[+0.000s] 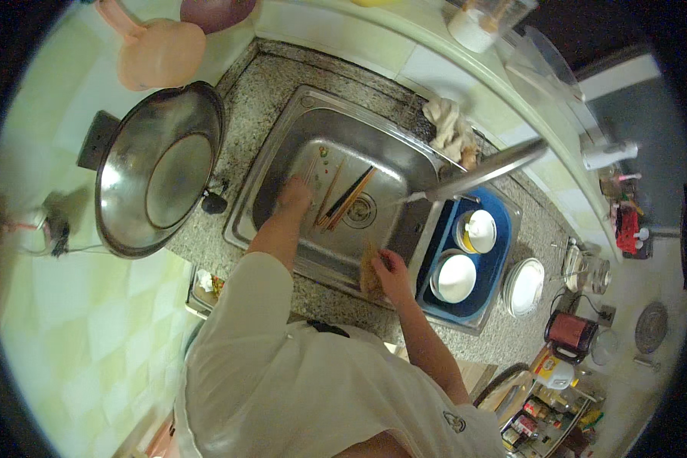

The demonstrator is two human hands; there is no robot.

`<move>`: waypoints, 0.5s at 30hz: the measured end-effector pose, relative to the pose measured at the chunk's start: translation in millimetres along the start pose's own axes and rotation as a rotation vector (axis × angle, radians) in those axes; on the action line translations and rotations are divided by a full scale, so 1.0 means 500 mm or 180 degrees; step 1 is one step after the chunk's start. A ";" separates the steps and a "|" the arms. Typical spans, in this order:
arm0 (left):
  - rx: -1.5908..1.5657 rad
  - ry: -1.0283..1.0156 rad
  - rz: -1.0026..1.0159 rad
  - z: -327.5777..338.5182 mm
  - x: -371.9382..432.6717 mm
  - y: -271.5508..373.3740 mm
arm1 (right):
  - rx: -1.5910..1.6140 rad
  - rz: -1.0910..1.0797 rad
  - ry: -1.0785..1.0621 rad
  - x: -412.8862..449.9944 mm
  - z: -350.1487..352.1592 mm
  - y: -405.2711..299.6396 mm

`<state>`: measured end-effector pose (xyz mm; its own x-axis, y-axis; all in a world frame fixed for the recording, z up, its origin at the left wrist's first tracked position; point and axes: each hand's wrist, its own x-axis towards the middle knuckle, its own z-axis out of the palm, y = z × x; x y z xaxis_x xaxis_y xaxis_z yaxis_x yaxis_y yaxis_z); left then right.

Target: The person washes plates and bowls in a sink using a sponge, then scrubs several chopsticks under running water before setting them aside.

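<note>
My left hand (295,196) is low at the left side of the stainless steel sink (335,129), blurred and closed around a few thin chopsticks (310,170) whose ends show past the fingers. More chopsticks (352,197), some dark and some light wood, lie on the sink floor beside the drain strainer (359,210). At the sink's near edge my right hand (394,273) grips a brownish cloth or scrubber (371,272), also blurred. The faucet (481,172) reaches over the basin from the right. Small green and red food scraps (323,152) lie near the far wall of the basin.
A blue basin (495,263) right of the sink holds white bowls (457,278) and a white spoon. Stacked plates (525,286) stand beyond it. A large metal wok (163,172) leans against the left wall. A rag (449,127) lies behind the faucet.
</note>
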<state>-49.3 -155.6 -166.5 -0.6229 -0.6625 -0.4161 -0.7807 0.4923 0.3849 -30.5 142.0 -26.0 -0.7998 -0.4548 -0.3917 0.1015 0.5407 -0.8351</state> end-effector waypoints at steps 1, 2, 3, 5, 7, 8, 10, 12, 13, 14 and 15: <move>-0.0037 -0.0027 0.0011 -0.001 0.007 0.014 | 0.0160 -0.0019 0.0216 -0.008 0.003 0.009; 0.0150 -0.0112 -0.0212 -0.001 0.014 0.031 | 0.0319 -0.0040 0.0434 -0.012 0.005 0.018; 0.0355 -0.0193 -0.0437 0.001 0.020 0.039 | 0.0294 -0.0025 0.0448 -0.014 0.008 0.029; 0.0424 -0.0301 -0.0321 0.001 0.028 0.050 | 0.0194 -0.0132 0.0631 -0.010 0.011 0.052; 0.0532 -0.0405 -0.0243 -0.006 0.026 0.048 | 0.0017 -0.0043 0.0491 -0.009 0.007 0.018; 0.0506 -0.0591 -0.0065 -0.011 0.026 0.056 | -0.0139 0.0039 0.0371 -0.008 0.006 0.007; 0.0473 -0.0740 0.0068 0.004 0.044 0.039 | -0.0201 0.0019 0.0362 -0.005 0.010 -0.002; 0.0885 -0.0580 0.0779 0.074 0.082 -0.022 | -0.0288 -0.0065 0.0242 0.002 0.021 -0.006; 0.1047 -0.0555 0.1112 0.071 0.071 0.002 | -0.0249 -0.0058 0.0281 0.005 0.022 0.005; 0.0449 -0.0585 0.0973 0.079 0.042 0.033 | -0.0213 -0.0056 0.0309 0.008 0.023 0.017; -0.0141 -0.0636 0.0870 0.062 0.007 0.082 | -0.0201 -0.0018 0.0398 0.010 0.020 0.032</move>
<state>-85.1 -120.1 -177.4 -0.8098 -0.3835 -0.4440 -0.5832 0.6086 0.5381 -26.9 141.0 -45.2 -0.8681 -0.3684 -0.3327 0.0626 0.5836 -0.8096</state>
